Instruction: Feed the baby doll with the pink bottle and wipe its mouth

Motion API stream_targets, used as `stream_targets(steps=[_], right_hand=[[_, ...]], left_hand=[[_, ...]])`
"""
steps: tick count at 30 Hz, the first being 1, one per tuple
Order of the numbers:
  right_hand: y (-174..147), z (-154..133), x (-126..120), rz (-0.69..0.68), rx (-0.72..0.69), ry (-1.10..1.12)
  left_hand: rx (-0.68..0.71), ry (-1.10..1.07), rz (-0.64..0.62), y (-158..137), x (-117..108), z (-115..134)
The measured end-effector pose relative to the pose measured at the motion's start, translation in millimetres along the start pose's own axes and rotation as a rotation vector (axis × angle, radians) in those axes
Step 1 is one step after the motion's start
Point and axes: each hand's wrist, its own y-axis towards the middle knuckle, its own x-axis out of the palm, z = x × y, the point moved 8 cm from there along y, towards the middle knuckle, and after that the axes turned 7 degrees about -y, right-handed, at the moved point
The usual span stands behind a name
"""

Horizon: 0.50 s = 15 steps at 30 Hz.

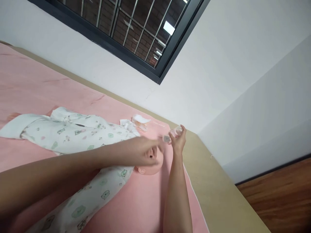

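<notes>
My right hand (178,139) is wrapped round a small clear bottle (176,131), tilted, with its narrower end pointing left and down. My left hand (145,150) reaches across a baby doll's head and is smeared by motion. Its thumb and fingers look apart, with nothing seen between them, and its fingertips are close to the bottle but do not appear to touch it. The baby doll (85,129) lies on its back in white clothes printed with green and grey animals. One eye and one ear of the doll show; my left hand and forearm hide much of its face and upper body.
A pink sheet (136,200) covers most of a tan surface (206,174). Beside the doll's shoulder lies a clear packet with white pads (141,120). A white wall (184,94) and a dark-framed barred window (159,77) stand behind. Brown wood (282,191) is at right.
</notes>
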Motion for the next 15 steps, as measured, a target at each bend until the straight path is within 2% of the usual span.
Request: stream_targets(steps=[3, 9, 11, 15], right_hand=[[-1.7, 23.9, 10.6, -0.069, 0.021, -0.099], [-4.2, 47.4, 20.4, -0.121, 0.084, -0.181], [-3.4, 48.2, 21.4, -0.117, 0.079, -0.193], [-1.6, 49.3, 23.0, -0.115, 0.087, -0.211]], left_hand=[[0.003, 0.124, -0.275, -7.9, 47.1, 3.0], [0.143, 0.472, -0.581, -30.8, 114.7, -0.6], [0.173, 0.487, -0.589, -37.8, 125.2, -4.8], [0.113, 0.410, -0.391, -42.3, 128.5, -25.6]])
